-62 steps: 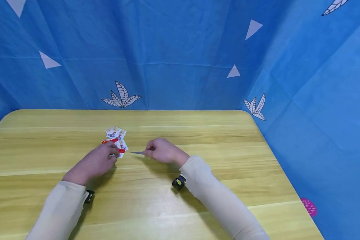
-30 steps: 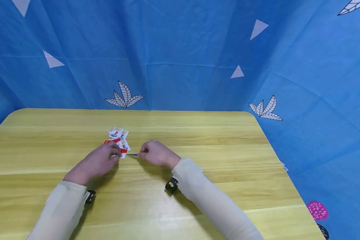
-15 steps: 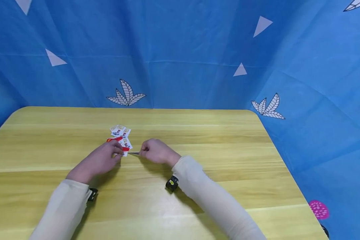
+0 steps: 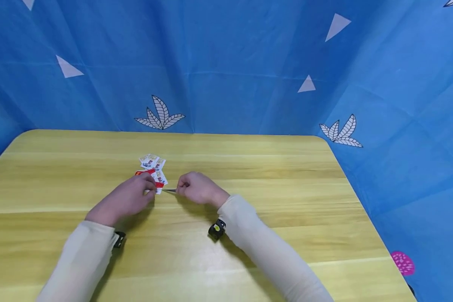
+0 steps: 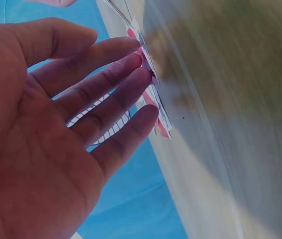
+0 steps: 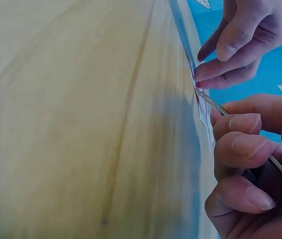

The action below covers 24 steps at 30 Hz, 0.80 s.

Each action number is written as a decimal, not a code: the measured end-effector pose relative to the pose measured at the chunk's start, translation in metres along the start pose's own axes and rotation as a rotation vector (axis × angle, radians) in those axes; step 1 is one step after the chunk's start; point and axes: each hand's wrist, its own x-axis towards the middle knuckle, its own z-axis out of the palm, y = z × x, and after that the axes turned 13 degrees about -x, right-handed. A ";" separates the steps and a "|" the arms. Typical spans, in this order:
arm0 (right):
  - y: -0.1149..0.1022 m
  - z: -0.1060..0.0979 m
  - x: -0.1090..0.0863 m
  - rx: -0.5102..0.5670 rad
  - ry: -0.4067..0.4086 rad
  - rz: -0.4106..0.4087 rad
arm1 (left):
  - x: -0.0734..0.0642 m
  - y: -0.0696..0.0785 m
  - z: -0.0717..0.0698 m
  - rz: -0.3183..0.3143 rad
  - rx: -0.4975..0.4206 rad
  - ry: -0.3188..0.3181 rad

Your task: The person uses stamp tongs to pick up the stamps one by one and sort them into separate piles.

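Right hand (image 4: 200,187) pinches a thin metal tool (image 4: 169,191), long axis aimed left at the near end of the cards (image 4: 160,175) on the table (image 4: 272,167); left hand (image 4: 130,196) is closer tbh, straightish fingers touching them

Yellowish wood-grain surface (image 4: 256,163) beneath right hand (image 4: 200,189), far corners rounded. Creased blue cloth (image 4: 234,46) as wall beyond and right of hand. White leaf prints (image 4: 161,116) low beyond hand, pale triangles (image 4: 68,68) higher. Pink speckled print (image 4: 403,263) well right. Soft glare nearer than hand.
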 end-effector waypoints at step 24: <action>0.010 -0.015 -0.012 0.214 -0.067 -0.038 | 0.004 0.015 -0.007 0.003 0.008 0.075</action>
